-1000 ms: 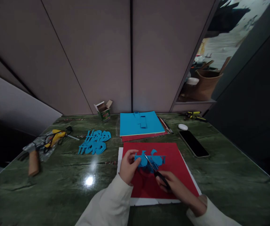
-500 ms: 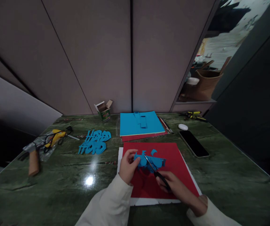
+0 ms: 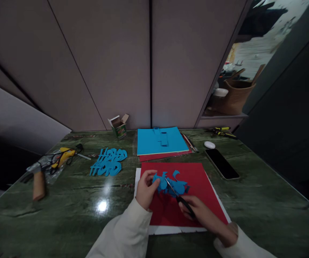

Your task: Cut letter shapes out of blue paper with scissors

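Between thumb and fingers my left hand [image 3: 146, 187] pinches the left end of a blue paper cutout [image 3: 160, 182]. My right hand [image 3: 193, 209] is closed around the black handles of a pair of scissors [image 3: 186, 205]. Their metal blades point up and left, reaching the blue paper. Whether the blades are parted is too small to tell. Beneath both hands lies a sheet of red paper [image 3: 170, 211] on top of a white sheet [image 3: 167, 230]. Blue scraps [image 3: 176, 175] rest on the red sheet around the blades.
Blue cut-out letters [image 3: 108, 161] lie left. Blue sheets [image 3: 149, 141] are stacked behind, near a small open box [image 3: 118, 127]. A phone [image 3: 221, 164], a white oval case [image 3: 209, 144] and pliers [image 3: 223, 133] sit right. A yellow glue gun [image 3: 64, 157] and a wooden-handled tool [image 3: 38, 186] lie far left.
The blue cutout in my left hand has shifted and tilted slightly at the blades, its right end now lower and further left. Both hands stay almost in place.
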`<state>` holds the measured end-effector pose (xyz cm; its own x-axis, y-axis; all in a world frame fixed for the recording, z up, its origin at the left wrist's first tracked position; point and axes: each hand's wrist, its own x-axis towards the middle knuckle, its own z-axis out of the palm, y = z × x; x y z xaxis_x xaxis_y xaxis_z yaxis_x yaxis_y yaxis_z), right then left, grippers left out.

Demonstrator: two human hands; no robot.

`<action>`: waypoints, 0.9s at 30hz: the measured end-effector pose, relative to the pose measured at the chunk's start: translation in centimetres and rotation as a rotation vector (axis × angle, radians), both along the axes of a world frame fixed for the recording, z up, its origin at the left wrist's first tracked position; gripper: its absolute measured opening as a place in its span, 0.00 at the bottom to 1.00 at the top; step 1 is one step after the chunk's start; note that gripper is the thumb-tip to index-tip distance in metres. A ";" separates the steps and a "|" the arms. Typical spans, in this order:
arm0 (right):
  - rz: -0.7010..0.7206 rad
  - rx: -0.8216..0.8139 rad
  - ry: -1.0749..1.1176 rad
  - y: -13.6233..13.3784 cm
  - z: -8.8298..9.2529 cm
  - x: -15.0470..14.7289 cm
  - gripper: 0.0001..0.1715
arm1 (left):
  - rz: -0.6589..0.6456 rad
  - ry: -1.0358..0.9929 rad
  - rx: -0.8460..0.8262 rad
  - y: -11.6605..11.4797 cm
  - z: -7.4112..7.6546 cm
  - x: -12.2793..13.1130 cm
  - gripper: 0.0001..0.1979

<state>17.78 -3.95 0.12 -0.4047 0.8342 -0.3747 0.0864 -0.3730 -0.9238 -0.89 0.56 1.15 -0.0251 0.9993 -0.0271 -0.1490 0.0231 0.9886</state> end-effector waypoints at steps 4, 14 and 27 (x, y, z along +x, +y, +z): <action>-0.015 -0.026 0.015 -0.1 -0.3 0.1 0.23 | 0.007 0.012 0.002 0.0 -0.1 0.0 0.14; -0.045 -0.101 0.009 -0.2 0.4 -0.1 0.24 | 0.030 0.019 0.022 0.1 -0.1 -0.1 0.14; 0.006 -0.054 0.021 -0.1 1.3 -0.3 0.23 | 0.028 0.035 0.022 0.0 0.0 -0.1 0.13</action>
<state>17.48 -4.03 1.40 -0.4180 0.8104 -0.4106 0.0700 -0.4219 -0.9039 -1.03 0.58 1.17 -0.0532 0.9986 -0.0040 -0.1149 -0.0022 0.9934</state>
